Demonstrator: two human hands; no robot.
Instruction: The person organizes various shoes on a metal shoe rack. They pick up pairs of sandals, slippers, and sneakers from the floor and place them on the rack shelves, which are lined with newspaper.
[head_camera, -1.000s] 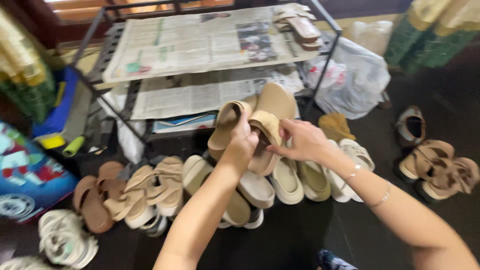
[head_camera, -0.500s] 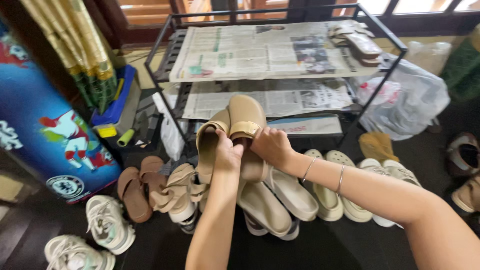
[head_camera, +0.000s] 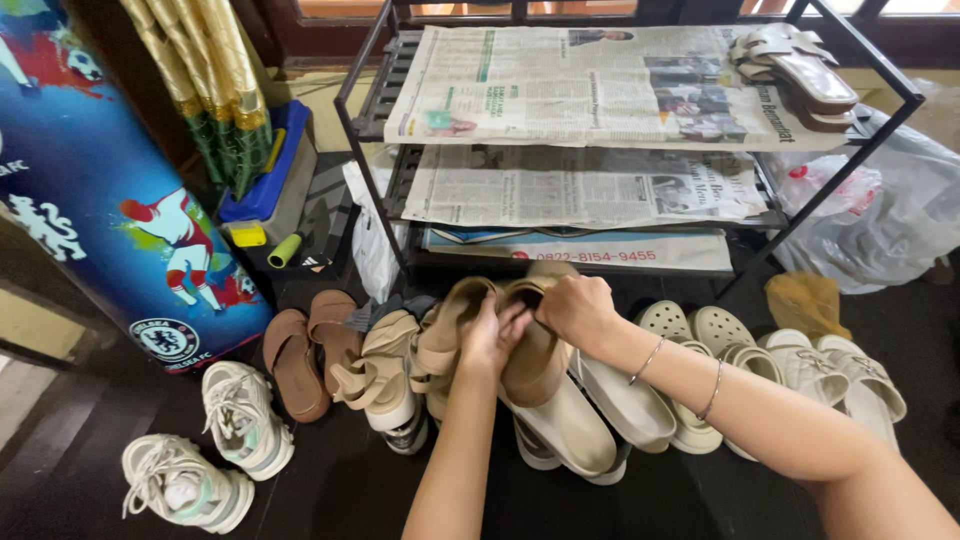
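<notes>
Left hand (head_camera: 487, 340): its fingers are curled tight around a tan sandal (head_camera: 447, 325), held on its side.
Right hand (head_camera: 575, 308): closed on the second tan sandal (head_camera: 528, 350), pressing it against the first.
What changed: a moment ago the pair was lifted up in front of the rack's middle shelf. Now it is down low, just above the row of shoes on the floor.
What that means: the two sandals look matched up and about ready to be put somewhere.
Shoe rack (head_camera: 400, 100): black metal, lined with newspaper (head_camera: 560, 85).
On top shelf: pale strappy sandals (head_camera: 795, 65).
Nearby: brown slides (head_camera: 305, 350), white sneakers (head_camera: 215, 445), cream clogs (head_camera: 700, 345).
</notes>
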